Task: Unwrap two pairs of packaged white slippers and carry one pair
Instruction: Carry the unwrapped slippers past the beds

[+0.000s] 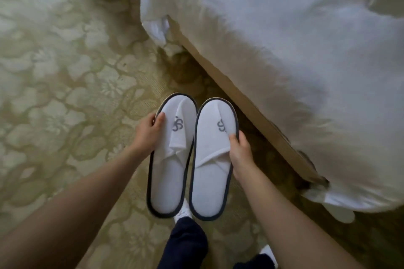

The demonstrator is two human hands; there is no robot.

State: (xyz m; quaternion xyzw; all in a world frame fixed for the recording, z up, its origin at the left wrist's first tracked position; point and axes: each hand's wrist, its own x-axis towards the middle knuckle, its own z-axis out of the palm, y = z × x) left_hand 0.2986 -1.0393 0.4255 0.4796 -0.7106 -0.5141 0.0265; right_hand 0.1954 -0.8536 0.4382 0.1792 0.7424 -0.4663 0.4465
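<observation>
I hold one white slipper in each hand, side by side above the carpet, toes pointing away from me. Both have a dark rim and a grey logo on the flattened upper, and no wrapping shows on them. My left hand (148, 133) grips the left slipper (169, 172) by its outer edge, thumb on top. My right hand (240, 150) grips the right slipper (209, 172) at its outer edge, thumb on the upper. The second pair and any packaging are out of view.
A bed (284, 50) with white linen and a wooden base edge (251, 102) fills the right side, close to the right slipper. Patterned beige carpet (65, 94) covers the floor to the left. My legs in dark trousers (185, 244) and white shoes show below the slippers.
</observation>
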